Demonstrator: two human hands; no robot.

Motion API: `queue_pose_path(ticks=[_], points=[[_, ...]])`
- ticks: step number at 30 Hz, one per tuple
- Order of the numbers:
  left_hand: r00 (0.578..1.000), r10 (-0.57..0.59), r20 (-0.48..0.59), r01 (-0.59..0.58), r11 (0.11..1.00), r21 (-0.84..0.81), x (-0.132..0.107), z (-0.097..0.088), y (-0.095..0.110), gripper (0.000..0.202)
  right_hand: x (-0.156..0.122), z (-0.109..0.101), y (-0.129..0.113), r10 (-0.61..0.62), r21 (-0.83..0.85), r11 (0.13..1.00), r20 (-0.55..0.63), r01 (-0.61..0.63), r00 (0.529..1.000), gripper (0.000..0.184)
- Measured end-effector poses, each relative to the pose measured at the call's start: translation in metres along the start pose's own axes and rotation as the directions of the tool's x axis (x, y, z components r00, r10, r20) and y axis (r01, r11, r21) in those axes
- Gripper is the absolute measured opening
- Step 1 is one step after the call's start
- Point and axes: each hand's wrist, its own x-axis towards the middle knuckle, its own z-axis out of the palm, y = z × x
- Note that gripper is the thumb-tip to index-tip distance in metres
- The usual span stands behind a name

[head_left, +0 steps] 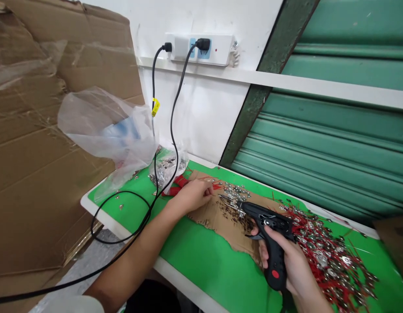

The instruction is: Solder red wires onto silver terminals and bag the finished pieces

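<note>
My left hand is closed in a pinch over the cardboard strip, with a thin red cord at its fingertips; whatever else lies between them is too small to tell. In my right hand is a black soldering gun with a trigger and a red dot on its grip. Its thin metal tip points left toward my left fingertips, a short way apart from them. Loose silver metal pieces lie behind the tip. Dark specks cover the cardboard below. Red cord bundles lie beside my left wrist.
A large pile of silver pieces on red cords covers the right of the green tabletop. Clear plastic bags stand at the back left, beside a big cardboard box. Black cables hang from a wall socket across my left forearm.
</note>
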Motion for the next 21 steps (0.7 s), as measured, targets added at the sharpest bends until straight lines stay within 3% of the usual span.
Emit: queue_pose_path(ticks=[21], points=[[0.998, -0.039, 0.040, 0.039, 0.999, -0.014, -0.0035, -0.0043, 0.0039, 0.007, 0.0027, 0.0017, 0.0023, 0.038, -0.040, 0.998, -0.035, -0.039, 0.999, 0.040]])
